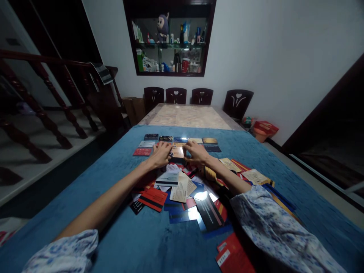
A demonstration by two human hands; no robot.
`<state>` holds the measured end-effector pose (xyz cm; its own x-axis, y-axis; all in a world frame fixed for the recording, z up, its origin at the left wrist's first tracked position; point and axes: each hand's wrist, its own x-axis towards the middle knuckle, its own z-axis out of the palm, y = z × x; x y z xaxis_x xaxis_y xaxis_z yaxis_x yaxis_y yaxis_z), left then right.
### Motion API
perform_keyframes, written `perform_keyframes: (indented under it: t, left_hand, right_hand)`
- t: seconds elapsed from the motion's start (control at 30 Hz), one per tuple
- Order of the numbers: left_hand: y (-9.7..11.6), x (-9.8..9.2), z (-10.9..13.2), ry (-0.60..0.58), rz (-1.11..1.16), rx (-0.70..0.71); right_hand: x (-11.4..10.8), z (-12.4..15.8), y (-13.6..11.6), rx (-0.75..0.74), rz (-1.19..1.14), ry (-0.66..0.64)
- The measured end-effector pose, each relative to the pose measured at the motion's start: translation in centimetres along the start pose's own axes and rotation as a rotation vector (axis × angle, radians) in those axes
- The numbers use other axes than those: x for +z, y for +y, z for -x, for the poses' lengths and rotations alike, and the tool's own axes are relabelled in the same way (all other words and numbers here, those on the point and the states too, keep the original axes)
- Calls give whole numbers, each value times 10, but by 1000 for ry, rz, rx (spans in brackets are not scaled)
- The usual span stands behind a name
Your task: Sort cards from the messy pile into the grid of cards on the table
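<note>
1. Your blue cloth (pixel 122 235) lies under the heap of cards (pixel 178 189) and all around it; well beyond the heap, the bare table (pixel 193 115) shows a pale, stone-like top.
2. Just beyond the heap, rows of cards (pixel 146 144) lie flat; among them, between your hands, is the orange card (pixel 178 150).
3. Your left hand (pixel 162 149) and right hand (pixel 196 151) are beyond the heap, fingers bent downward at either side of that card. You can't tell from here whether either one pinches it or only touches it.
4. Far past the heap stand dark chairs (pixel 202 95), with a wall cabinet (pixel 170 75) above them holding a plush toy (pixel 162 28) and bottles.
5. Left of the heap, off the table, runs a wooden railing (pixel 62 60); far right and beyond, a red box (pixel 265 128) sits low by the wall (pixel 284 57).
6. Your right forearm covers part of the heap's right side, and many cards hide one another.
7. Glare whitens some blue cards (pixel 182 216) at the heap's near side; the print is mostly too small to read.
8. Nearer you than the heap, the red packets (pixel 234 252) and both patterned sleeves (pixel 273 220) are cut off.
</note>
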<state>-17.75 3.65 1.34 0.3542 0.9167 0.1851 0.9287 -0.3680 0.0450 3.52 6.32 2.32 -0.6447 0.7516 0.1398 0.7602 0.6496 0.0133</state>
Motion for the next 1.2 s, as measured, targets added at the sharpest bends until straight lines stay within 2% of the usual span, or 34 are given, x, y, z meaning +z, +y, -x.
perform_keyframes:
  t: [0.27,0.6,0.87,1.2]
  left_hand:
    - [-6,6,-35,-41,-19,-7]
    - [-13,16,-69,-107,-64,-17]
    - [-21,23,-83,-172,-80,-18]
    - [-25,27,-92,-200,-52,-14]
  right_hand:
    - [-5,-20,16,63,64,-55]
    - [10,-48,39,121,61,-94]
    - [15,-62,45,101,53,-154]
    - [18,-67,50,111,56,-183]
